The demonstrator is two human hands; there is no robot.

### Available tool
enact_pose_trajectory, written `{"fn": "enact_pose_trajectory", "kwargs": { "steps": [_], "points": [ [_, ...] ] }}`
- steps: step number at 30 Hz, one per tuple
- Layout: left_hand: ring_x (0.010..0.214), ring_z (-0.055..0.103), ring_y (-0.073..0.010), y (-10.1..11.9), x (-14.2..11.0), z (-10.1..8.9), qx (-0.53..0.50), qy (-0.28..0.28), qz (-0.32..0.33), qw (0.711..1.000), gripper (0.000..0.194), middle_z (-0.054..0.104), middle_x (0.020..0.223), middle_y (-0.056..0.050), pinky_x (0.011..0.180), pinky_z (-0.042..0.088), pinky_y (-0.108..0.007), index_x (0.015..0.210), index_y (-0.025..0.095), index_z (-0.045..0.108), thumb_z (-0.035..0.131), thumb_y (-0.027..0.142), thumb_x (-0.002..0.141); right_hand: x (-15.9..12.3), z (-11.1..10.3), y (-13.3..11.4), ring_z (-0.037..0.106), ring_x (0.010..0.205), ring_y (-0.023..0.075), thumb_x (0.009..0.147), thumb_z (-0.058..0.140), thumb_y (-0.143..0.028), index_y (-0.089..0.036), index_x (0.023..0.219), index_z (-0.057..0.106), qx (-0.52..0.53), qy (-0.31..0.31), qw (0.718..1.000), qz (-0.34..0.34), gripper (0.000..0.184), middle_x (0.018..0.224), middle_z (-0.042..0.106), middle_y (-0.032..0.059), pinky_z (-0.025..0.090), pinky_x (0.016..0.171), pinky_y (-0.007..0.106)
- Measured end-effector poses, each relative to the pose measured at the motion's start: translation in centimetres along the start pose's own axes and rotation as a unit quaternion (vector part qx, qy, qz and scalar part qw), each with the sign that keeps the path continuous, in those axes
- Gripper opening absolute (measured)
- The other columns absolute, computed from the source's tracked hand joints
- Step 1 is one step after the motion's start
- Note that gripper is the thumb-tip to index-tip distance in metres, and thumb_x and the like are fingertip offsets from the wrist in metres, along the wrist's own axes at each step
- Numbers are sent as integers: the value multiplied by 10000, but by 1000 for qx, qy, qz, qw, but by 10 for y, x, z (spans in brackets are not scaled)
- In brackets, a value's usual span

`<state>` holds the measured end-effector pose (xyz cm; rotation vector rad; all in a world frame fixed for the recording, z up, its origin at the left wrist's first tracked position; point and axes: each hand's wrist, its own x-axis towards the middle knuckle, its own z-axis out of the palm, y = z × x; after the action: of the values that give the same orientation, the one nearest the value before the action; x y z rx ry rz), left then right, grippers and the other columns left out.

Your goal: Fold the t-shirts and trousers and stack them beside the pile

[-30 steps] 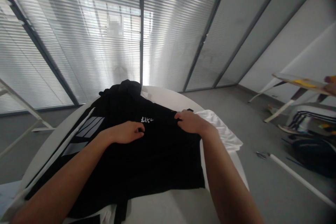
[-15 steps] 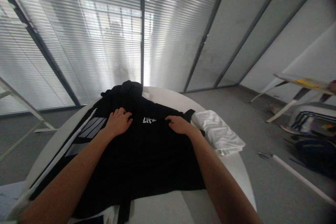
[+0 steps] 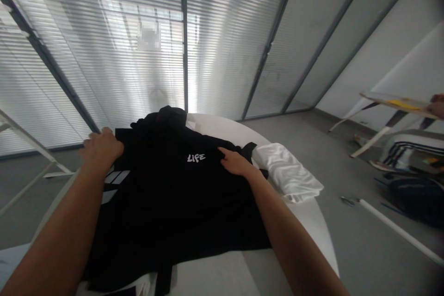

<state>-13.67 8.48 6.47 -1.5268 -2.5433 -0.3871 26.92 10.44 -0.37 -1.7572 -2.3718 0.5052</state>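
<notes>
A black garment [image 3: 180, 203] with small white lettering lies spread over the round white table [image 3: 222, 268], its far end bunched. My left hand [image 3: 102, 150] is closed around the garment's far left edge, which is raised and pulled out to the left. Below that edge, pale grey panels [image 3: 116, 178] are partly covered by black cloth. My right hand [image 3: 236, 162] rests on the garment just right of the lettering, its index finger and thumb apart. To the right of it sits a folded white cloth [image 3: 287, 171].
A white frame leg [image 3: 34, 143] stands at left. Glass panels with blinds [image 3: 149, 78] rise behind the table. On the right are another table [image 3: 398, 101], a seated person's striped trouser leg [image 3: 398, 152], a dark bag [image 3: 416, 194] and a white pole [image 3: 398, 231] on the floor.
My left hand moved left from the garment's middle and took hold of its left edge, drawing black cloth over part of the grey panels. My right hand shifted slightly left from the right edge.
</notes>
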Motion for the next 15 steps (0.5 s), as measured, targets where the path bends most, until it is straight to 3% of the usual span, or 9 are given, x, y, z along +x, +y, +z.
{"fn": "enact_pose_trajectory", "kwargs": {
  "steps": [2,5,8,11,15],
  "points": [
    [1151,485,-437,7,-7,-6,14,58,-29,998,448,502,1265,-297,854,435,-593,1236,11,517,425,265,879,1,1,-1,608,1145,260,890,458,-216,-197,1508,325,-2,9,1000,11,633,1299,621,108,429,999,368],
    [1117,507,-394,39,-26,-1,0,50,61,997,402,566,1178,-224,863,438,-552,1194,103,585,422,305,887,1,2,-3,618,1116,260,892,461,-217,-186,1510,321,4,23,1000,13,634,1235,654,112,432,983,369],
    [1086,519,-333,74,-50,25,-20,21,200,979,342,586,1111,-153,877,432,-476,1098,184,649,419,321,886,0,1,-8,649,1020,227,886,472,-196,-140,1497,343,42,20,999,-8,627,1122,697,111,452,942,334],
    [1100,501,-305,90,-66,56,-38,-17,281,959,340,572,1148,-121,901,400,-452,1128,229,645,458,344,870,1,0,-18,666,908,187,868,497,-164,-106,1475,380,104,5,994,-37,621,1021,723,90,475,896,300],
    [1103,496,-284,86,-69,79,-61,-37,297,952,346,580,1151,-102,930,356,-449,1158,248,627,436,352,889,13,-2,-36,664,932,178,853,514,-152,-151,1304,600,120,-18,988,-97,459,1054,729,64,479,897,292]
  ]
}}
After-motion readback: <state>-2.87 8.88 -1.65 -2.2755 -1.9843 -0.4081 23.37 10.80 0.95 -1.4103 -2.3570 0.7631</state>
